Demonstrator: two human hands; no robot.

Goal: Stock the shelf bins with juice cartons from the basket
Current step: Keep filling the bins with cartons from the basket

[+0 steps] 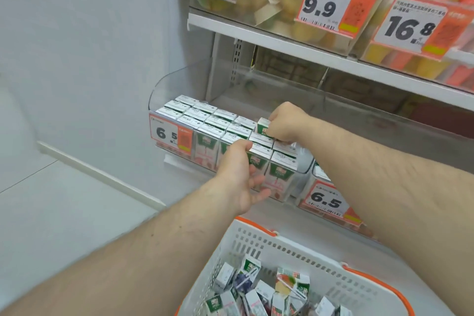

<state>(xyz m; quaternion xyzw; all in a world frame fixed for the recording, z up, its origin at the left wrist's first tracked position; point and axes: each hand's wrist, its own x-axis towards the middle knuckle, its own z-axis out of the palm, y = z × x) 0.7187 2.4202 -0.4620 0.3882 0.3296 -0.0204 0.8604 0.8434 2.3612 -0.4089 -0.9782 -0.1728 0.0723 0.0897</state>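
Note:
A clear plastic shelf bin (164,84) holds several rows of small white-and-green juice cartons (205,120) standing upright. My right hand (287,123) is shut on one green-topped juice carton (263,126) at the bin's right rear, partly lowered among the others. My left hand (238,174) rests against the bin's front wall, thumb on the rim, fingers spread over the front cartons. Below, a white basket (282,246) with an orange rim holds several loose cartons (256,287) lying jumbled.
A second bin (318,174) with a 6.5 price tag (325,200) sits to the right. The shelf above (282,43) carries clear bins of fruit cups and price tags. A white wall and floor lie to the left.

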